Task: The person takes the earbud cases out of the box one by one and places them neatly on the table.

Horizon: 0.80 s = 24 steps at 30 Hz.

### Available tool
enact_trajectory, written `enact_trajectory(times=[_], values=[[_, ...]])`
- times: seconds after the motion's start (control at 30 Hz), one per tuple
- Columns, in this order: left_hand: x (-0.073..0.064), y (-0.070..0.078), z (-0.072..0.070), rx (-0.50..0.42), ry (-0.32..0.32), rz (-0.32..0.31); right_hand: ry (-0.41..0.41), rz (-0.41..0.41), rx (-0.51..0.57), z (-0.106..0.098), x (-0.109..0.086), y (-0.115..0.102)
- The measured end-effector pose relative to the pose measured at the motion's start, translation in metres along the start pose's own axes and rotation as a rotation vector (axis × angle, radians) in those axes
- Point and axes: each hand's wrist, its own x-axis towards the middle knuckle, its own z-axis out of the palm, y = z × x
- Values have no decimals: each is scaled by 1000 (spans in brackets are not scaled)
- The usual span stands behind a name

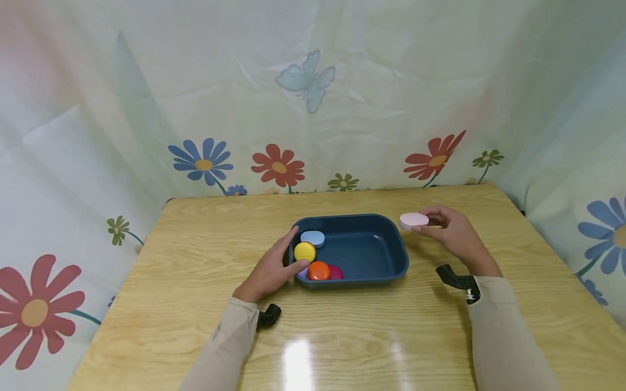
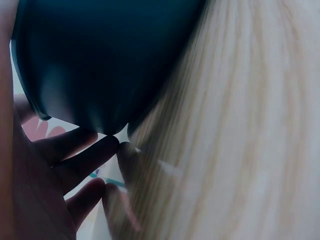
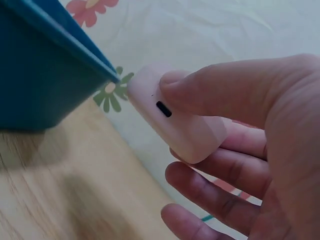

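A dark blue plastic tub [image 1: 362, 260] sits on the table with its long side across. My left hand [image 1: 269, 271] holds its left end, the thumb over the rim and the fingers along the outer wall, also seen under the tub wall [image 2: 100, 65] in the left wrist view. Beyond the tub's right end, my right hand [image 1: 455, 233] pinches a pink oval earbud-type case [image 3: 172, 117] between thumb and fingers. A small black slot shows on the case's side. The case is raised, close to the tub's rim.
Inside the tub's left end are a light blue oval case [image 1: 313, 238], a yellow round case [image 1: 305, 251], an orange round case [image 1: 319, 270], a magenta one [image 1: 335, 272] and a partly hidden lilac one. A flowered curtain [image 1: 367, 108] surrounds the wooden table [image 1: 352, 320].
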Motion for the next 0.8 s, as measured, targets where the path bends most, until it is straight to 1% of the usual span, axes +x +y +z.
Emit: enact_trajectory(times=[0.13, 0.3, 0.43, 0.67, 0.8], values=[[1, 0, -1, 7, -10, -2, -4, 3, -4, 0, 1, 9], [1, 1, -3, 9, -11, -2, -25, 43, -34, 3, 4, 18], [1, 0, -4, 16, -10, -8, -42, 58, -59, 6, 5, 21], [3, 0, -4, 15, -17, -12, -48, 53, -62, 8, 5, 22], [2, 0, -3, 21, -17, -16, -59, 61, -87, 11, 7, 26]])
